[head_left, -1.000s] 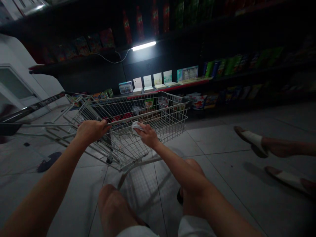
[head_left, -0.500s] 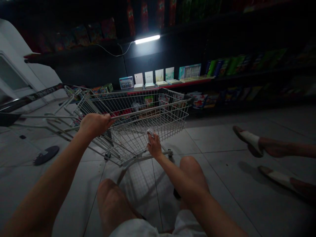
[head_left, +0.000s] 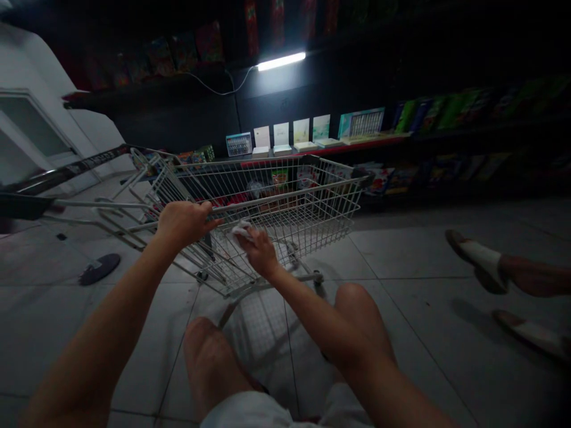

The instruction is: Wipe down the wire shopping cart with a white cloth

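Note:
A metal shopping cart [head_left: 285,199] stands side-on before my knees, its handle off to the left. My left hand [head_left: 185,223] is closed around the top rail of its near side. Between the fingers of my right hand [head_left: 260,251] is a crumpled whitish cloth [head_left: 241,230], held at the wire mesh of the same side, a little below that rail. The cloth is partly covered by my fingers, and I cannot tell how firmly it touches the wires.
Dark shelves behind the cart hold boxed goods [head_left: 363,123] and packets, under a lit tube lamp [head_left: 281,61]. At the right are another person's feet in flat shoes [head_left: 479,255]. A round stand base [head_left: 100,268] rests on the tiled floor at left.
My right hand has moved the cloth left and slightly up along the cart's side, closer to my left hand. My left hand keeps hold of the rail. The whole view has shifted slightly.

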The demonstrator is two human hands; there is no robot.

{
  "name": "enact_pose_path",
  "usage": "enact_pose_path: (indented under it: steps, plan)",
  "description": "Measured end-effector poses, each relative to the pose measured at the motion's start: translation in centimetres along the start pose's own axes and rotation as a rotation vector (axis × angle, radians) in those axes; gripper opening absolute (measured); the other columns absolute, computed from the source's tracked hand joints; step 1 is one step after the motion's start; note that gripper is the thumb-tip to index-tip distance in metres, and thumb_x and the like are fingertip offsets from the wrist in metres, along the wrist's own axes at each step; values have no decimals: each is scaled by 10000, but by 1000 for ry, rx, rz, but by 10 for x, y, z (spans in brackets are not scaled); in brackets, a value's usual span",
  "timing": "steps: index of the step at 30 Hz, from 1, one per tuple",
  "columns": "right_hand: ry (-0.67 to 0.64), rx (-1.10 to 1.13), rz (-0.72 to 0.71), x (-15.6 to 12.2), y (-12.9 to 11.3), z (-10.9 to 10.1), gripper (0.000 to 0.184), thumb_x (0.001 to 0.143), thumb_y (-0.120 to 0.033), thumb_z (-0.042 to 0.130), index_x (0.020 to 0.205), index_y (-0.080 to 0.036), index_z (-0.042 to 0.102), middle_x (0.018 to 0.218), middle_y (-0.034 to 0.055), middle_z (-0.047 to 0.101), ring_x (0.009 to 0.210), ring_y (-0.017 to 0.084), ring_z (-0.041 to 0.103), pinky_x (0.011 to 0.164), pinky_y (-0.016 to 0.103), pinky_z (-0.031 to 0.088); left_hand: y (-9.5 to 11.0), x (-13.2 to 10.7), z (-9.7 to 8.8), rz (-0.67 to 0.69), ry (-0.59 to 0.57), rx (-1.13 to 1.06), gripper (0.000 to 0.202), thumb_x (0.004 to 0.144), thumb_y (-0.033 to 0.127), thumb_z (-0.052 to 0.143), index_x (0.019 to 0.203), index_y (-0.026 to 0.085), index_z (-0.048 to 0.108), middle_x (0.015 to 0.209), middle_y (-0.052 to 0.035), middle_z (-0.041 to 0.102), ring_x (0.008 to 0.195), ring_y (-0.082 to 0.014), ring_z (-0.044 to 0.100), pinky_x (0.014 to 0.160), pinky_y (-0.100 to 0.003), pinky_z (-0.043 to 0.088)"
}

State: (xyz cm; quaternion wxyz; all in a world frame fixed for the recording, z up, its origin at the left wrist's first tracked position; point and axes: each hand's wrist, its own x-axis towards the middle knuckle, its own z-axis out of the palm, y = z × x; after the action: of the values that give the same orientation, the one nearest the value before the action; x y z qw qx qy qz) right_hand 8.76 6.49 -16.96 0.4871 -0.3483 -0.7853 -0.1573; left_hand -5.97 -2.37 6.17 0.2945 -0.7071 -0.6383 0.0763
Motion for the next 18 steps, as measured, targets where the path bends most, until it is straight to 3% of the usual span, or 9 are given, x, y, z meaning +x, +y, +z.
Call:
enact_pose_path:
  steps: [3,5,9,13,15,18]
  plan:
    - [-65,-64,-23,-55,19,13,475,910,-117,534,1318,-348,611,1329,38,578,1000,163,556,896,292,511,-2,0,2,-14,5,-10,652,926,675,316,1103,162,677,876,-168,739,860,-350,710,667,-361,433]
    - [-115,-67,-20,-75,23,9,492,900,-99,529,1319,-341,614,1328,43,585,987,169,556,878,291,522,-2,1,1,-23,3,-18,652,934,674,298,1088,170,683,876,-157,739,867,-340,709,668,-353,430]
    - [-144,22,-55,-56,4,-4,527,894,-112,524,1374,-325,568,1370,57,559,1048,201,553,924,325,525,15,10,-5,-28,19,-69,598,964,625,291,1061,180,678,960,-138,735,944,-304,691,695,-329,429]
    - [-190,89,-147,-22,-24,4,535,898,-123,527,1397,-315,539,1457,58,480,1186,221,529,1004,373,489,46,26,-7,32,61,-141,555,960,609,350,1133,162,628,1072,-142,719,1005,-276,668,704,-312,426]
    - [-229,70,-124,-30,-26,14,513,902,-116,523,1381,-296,556,1447,65,487,1197,224,529,993,377,491,57,32,-4,27,64,-158,546,941,618,403,1141,155,613,1022,-144,726,954,-279,679,694,-322,425]
    - [-320,41,-69,-75,-11,25,443,919,-127,511,1310,-304,623,1372,64,562,1078,207,572,925,363,516,63,35,4,35,92,-150,527,866,619,559,1115,157,604,983,-145,728,917,-293,682,679,-332,418]
